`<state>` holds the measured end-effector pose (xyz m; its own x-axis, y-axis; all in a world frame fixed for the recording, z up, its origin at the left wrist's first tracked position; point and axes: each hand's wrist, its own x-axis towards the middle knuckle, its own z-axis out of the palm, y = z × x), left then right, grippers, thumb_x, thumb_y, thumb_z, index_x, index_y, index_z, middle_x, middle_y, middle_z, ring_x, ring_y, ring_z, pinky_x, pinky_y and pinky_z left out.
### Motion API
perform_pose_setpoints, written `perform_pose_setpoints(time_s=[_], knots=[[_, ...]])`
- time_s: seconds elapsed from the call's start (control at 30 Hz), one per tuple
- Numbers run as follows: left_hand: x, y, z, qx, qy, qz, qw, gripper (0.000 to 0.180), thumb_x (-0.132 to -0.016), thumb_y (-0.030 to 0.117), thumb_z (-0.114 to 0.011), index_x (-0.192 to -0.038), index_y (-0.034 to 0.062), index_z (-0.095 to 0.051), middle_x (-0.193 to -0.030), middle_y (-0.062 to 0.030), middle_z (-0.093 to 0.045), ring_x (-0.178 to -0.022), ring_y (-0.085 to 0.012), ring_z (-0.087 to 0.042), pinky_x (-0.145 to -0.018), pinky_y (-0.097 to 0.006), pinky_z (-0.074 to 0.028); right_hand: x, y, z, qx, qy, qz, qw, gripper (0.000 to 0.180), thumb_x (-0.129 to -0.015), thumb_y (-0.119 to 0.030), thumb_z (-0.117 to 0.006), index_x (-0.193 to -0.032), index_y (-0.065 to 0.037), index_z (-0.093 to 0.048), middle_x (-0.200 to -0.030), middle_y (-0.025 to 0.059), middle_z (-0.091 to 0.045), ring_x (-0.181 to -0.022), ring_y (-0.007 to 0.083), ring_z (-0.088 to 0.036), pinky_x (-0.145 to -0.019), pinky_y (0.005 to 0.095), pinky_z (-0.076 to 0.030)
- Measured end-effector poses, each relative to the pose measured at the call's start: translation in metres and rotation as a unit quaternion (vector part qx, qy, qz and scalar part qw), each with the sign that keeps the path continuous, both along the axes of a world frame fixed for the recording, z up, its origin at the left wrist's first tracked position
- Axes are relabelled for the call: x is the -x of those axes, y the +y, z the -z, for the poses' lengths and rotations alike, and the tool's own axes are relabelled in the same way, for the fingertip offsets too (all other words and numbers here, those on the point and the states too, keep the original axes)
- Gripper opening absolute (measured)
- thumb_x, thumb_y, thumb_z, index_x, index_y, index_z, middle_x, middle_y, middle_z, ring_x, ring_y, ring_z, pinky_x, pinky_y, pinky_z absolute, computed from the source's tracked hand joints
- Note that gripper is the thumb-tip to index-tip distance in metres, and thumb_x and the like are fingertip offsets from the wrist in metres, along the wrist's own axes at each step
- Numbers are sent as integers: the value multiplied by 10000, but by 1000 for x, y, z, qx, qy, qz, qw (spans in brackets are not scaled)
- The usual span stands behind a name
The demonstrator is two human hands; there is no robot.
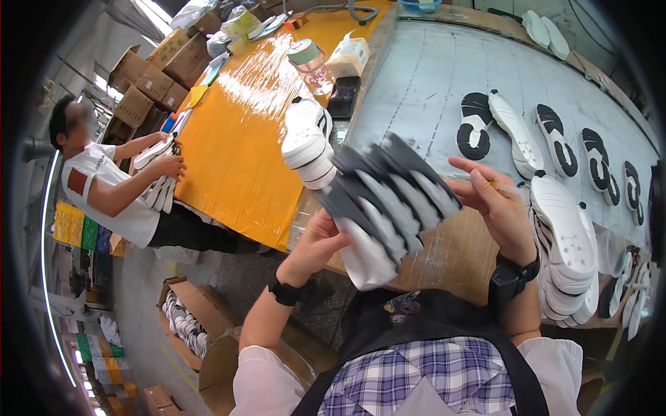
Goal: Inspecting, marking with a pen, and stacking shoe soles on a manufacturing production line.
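Note:
My left hand grips a fanned stack of shoe soles, grey and white, held up over the table's near edge. My right hand is just right of the fan, fingers curled near the topmost soles, with something small and yellowish pinched at the fingertips. Both wrists carry black bands. A stack of white soles stands on the table behind the fan.
Black and white soles lie in a row on the grey belt. A pile of white soles sits at my right. Another person at the left holds soles by the orange table. Cardboard boxes stand on the floor.

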<state>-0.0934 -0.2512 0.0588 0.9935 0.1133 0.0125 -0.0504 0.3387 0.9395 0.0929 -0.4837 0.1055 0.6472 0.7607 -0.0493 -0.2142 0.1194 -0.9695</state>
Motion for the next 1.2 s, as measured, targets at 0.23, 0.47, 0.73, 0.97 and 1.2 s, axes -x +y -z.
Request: perform_pose_setpoints(time_s=[0.23, 0.47, 0.73, 0.97, 1.2], knots=[[-40, -34, 7, -538, -140, 60, 829, 337, -613, -93, -586, -920, 44, -568, -1321, -128, -425, -1258, -303, -351, -1006, -437, -272, -22, -17, 54, 74, 82, -58, 992, 450, -914, -293, -474, -1224, 31, -450, -1086, 145, -597, -963, 175, -585, -852, 287, -453], [-14, -59, 29, -694, -26, -20, 719, 338, -652, -11, -620, -967, 108, -588, -1366, -107, -367, -1294, -310, -283, -1024, -512, -194, -38, -32, 97, 61, 117, -75, 988, 374, -917, -276, -469, -1190, -21, -494, -1108, 92, -563, -1030, 157, -534, -878, 305, -436], [33, -97, 52, -76, 170, -322, 928, 644, -799, 48, -593, -1335, 106, -240, -1385, -89, -225, -1238, -244, -321, -960, -435, -348, -52, 7, 111, 50, 122, -64, 989, 380, -912, -280, -487, -1182, -13, -501, -1010, 23, -583, -854, 55, -535, -726, 178, -432], [18, -108, 64, 244, 163, -185, 938, 546, -903, 250, -510, -1349, 144, -213, -1292, -58, -380, -1164, -213, -423, -887, -441, -408, -37, 8, 96, 133, -89, -192, 968, 580, -829, -333, -596, -1260, 20, -432, -1124, 75, -545, -994, 123, -485, -879, 251, -376], [8, -126, 52, 125, 86, -265, 952, 608, -873, 155, -550, -1355, 82, -186, -1306, -95, -379, -1155, -246, -446, -870, -416, -455, -8, -20, 69, -8, -87, -146, 985, 820, -690, -162, -745, -1337, 36, -282, -1300, 135, -418, -1184, 187, -395, -997, 292, -283]])
